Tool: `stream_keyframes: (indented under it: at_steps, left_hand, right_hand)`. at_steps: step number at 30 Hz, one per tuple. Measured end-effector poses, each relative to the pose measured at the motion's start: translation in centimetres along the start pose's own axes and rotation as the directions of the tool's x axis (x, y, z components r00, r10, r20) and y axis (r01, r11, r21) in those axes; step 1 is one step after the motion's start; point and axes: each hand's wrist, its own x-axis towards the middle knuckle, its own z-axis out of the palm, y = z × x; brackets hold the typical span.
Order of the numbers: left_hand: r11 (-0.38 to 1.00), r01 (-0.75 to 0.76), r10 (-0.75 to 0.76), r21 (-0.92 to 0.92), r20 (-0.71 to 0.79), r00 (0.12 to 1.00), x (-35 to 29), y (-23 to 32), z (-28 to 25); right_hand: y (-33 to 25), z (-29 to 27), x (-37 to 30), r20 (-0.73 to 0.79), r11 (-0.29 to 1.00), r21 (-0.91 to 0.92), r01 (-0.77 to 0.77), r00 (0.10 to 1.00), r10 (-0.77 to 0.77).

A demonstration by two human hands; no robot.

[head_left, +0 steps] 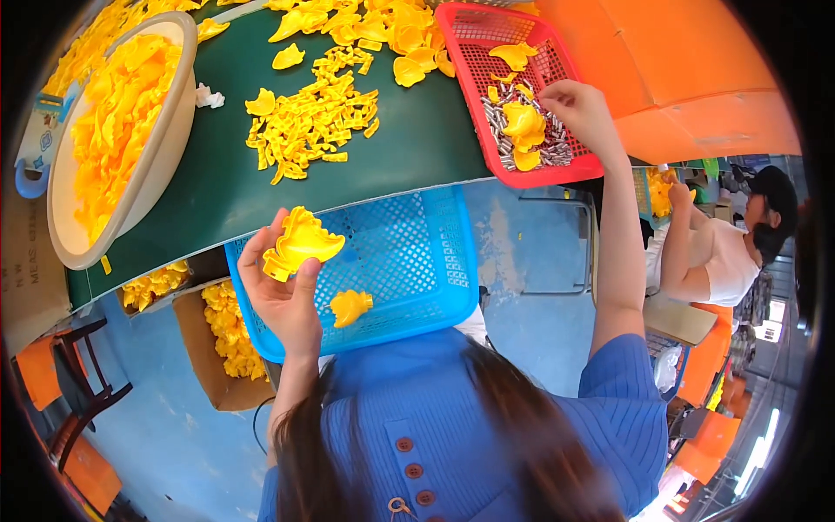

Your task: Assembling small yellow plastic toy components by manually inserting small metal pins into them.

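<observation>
A curved, jagged-edged yellow plastic piece (304, 244) is held up between the thumb and fingers of my left hand (280, 300). It hangs over a blue plastic basket (464, 261) at my lap, where another yellow piece (350, 308) lies. My right hand (581, 113) reaches out to a red basket (557, 177) at the table's right end. Its thumb and fingertips are pinched together over small silvery metal cylinders (557, 150); whatever they grip is too small to make out. Several yellow pieces (524, 122) rest on the cylinders in that basket.
On the green table (417, 143) lie a heap of small yellow parts (313, 122) and a pile of larger ones (404, 30). A tub (178, 130) full of yellow pieces stands left. Below is a cardboard box (196, 348) of them. A co-worker (735, 252) sits to the right.
</observation>
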Motion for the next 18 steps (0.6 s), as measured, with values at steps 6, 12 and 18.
stream_keyframes:
  at_steps: [6, 12, 18]
  left_hand:
    - [0.999, 0.023, -0.025, 0.029, 0.055, 0.998, -0.4, -0.3, 0.4]
    - [0.996, 0.031, -0.036, 0.084, 0.063, 0.997, -0.3, 0.3, -0.8]
    - [0.995, 0.083, -0.086, 0.056, 0.045, 0.995, -0.3, 0.4, -1.5]
  right_hand:
    - [1.3, 2.9, 4.1, 0.012, 0.947, -0.059, 0.317, 0.948, -0.317]
    - [1.3, 3.9, 6.0, 0.236, 0.980, 0.092, 0.174, 0.953, -0.192]
    - [0.5, 4.0, 6.4, 0.238, 0.991, -0.011, 0.132, 0.963, -0.126]
